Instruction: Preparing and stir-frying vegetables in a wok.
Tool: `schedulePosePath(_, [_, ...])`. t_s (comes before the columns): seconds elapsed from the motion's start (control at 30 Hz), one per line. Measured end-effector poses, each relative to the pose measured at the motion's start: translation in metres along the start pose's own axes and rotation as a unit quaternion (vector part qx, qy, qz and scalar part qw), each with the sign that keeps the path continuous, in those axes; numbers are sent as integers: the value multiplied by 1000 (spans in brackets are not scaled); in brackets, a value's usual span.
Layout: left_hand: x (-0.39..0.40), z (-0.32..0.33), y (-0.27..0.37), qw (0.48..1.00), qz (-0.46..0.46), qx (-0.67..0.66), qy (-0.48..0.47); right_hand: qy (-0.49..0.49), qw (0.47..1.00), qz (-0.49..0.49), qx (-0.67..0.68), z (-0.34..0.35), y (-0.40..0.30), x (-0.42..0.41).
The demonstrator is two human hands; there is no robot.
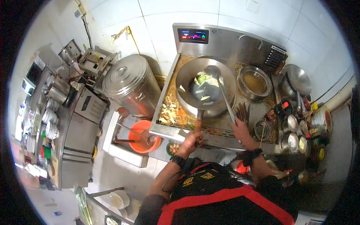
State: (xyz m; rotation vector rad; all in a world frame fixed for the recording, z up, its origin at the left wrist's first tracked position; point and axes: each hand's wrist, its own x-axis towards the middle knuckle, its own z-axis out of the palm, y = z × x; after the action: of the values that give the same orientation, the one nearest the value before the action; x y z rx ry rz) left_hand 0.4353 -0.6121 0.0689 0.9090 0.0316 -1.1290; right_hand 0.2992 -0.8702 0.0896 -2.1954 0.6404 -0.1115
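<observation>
My left hand (194,139) is closed around the handle of a steel wok (184,97), which sits over the left part of the stove. A long-handled metal ladle (225,99) is gripped in my right hand (242,132), its bowl inside the wok near the far side. Sliced pale and green vegetables (206,80) lie or fly in the wok; some pieces are blurred. Right of the wok stands a metal pot (254,83) holding brownish liquid. A bamboo wok brush (243,111) lies between the pot and my right hand.
Scattered food scraps (170,112) cover the stove's left side. A large lidded stockpot (128,81) and an orange bucket (135,144) stand to the left. At the right are a perforated strainer (298,79) and several seasoning containers (292,142). A steel counter (76,135) holds stacked bowls at far left.
</observation>
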Motion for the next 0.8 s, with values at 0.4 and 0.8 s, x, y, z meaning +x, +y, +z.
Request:
schedulePosePath(0.4, [-8,-31,8,1000,-7,5,-15,-27,995,-3,-92,-22,-50,-104])
schedulePosePath(0.8, [6,-32,6,999,-31,4,20,136,976,53,-163,47,-48,-16])
